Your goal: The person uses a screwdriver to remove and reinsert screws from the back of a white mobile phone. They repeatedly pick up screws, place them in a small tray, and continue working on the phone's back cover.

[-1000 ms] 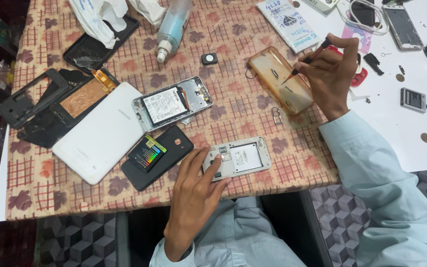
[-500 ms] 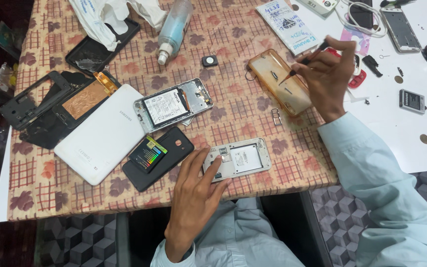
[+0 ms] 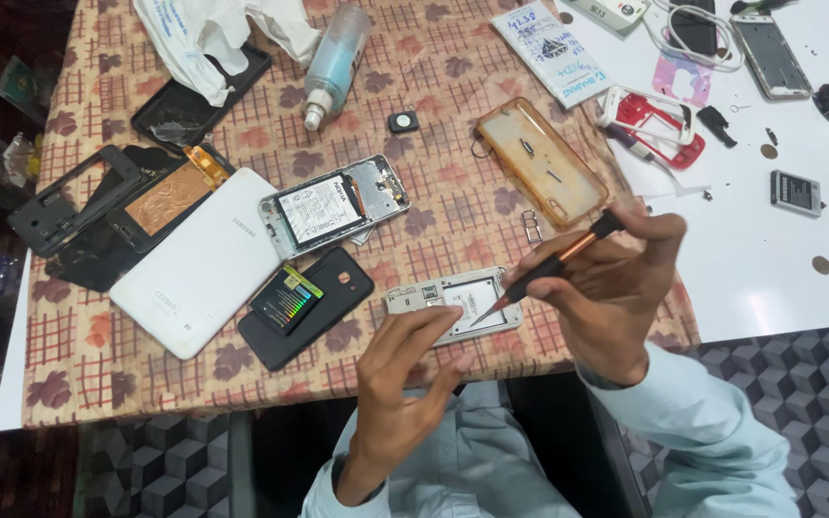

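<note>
Fingers (image 3: 626, 235) of the right hand (image 3: 606, 297) pinch one slim screwdriver (image 3: 554, 267), black at both ends with an orange metal band, its tip slanting down onto the small opened phone (image 3: 458, 302) at the near edge of the counter (image 3: 453, 67). That phone is silver-framed, back off, a pale flat panel exposed. Fingers (image 3: 424, 331) of the left hand (image 3: 400, 384) are loosely spread, gripping nothing, tips resting at the phone's near edge.

Just left lies one black matte back cover (image 3: 338, 288) with one dark rectangular battery (image 3: 285, 299) on it. Farther left sits one smooth white tablet back (image 3: 199, 269), and far of the cover a second opened phone (image 3: 333, 203), metal-framed with a white-labelled battery. At far left are two black plastic frames (image 3: 74, 206) and one copper-coloured panel (image 3: 170, 197). Far of the right hand lies one yellowed clear soft case (image 3: 539, 161), with one small square black part (image 3: 403, 122) and one clear plastic bottle (image 3: 333, 62) beyond. The counter wears a tan checked cloth with flower prints; its right part is bare white.
</note>
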